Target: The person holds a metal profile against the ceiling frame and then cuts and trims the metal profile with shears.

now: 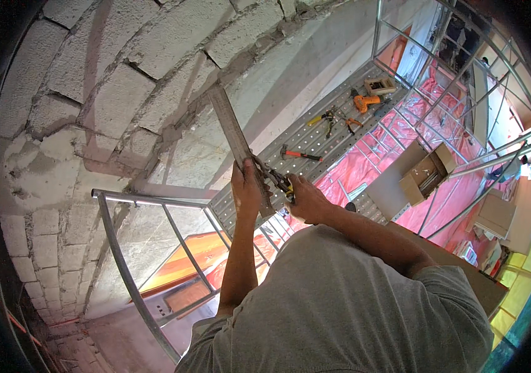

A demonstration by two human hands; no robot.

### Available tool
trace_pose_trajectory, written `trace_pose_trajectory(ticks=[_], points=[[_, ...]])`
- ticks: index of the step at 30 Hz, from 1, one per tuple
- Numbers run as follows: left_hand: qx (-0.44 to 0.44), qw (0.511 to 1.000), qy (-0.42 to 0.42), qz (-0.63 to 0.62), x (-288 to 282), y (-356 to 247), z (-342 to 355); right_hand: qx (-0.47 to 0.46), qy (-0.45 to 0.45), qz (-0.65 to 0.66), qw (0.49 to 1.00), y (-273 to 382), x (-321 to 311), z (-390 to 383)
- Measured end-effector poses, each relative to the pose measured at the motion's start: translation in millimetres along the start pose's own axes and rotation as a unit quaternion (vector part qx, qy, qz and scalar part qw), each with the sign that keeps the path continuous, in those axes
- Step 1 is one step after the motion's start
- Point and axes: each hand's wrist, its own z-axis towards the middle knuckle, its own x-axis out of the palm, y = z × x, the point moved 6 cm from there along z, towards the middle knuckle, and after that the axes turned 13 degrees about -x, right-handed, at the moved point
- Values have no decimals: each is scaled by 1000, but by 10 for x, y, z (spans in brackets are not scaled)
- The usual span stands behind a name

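My left hand (245, 184) grips a long grey metal strip (231, 124) that stands at a slant over the scaffold deck, its upper end near the block wall. My right hand (304, 200) is closed on a tool with black and yellow handles (288, 188), which looks like snips or pliers; its head meets the lower part of the strip. Beyond, on the perforated deck (278, 152), lie a hammer (301, 153), an orange drill (365, 103), some hand tools (334, 121) and a small box (379, 86).
The block wall (116, 93) fills the upper left. Tubular scaffold railings (116, 230) stand at lower left and upper right. An open cardboard box (424, 174) sits to the right. Pink sheeting (334, 180) covers the floor below, with more boards and cardboard (495, 214) at far right.
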Motion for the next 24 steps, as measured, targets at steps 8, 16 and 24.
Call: trace_pose_trajectory(ticks=[8,16,24], points=[[-8,1000,2,-16,18,0,2,8,25,-8,1000,-80,56,12],[-39,999,-14,-26,12,105,65,14,27,9,1000,-180,115,85],[39,998,-34,-21,-19,579,430,38,6,-7,999,-660,294,216]])
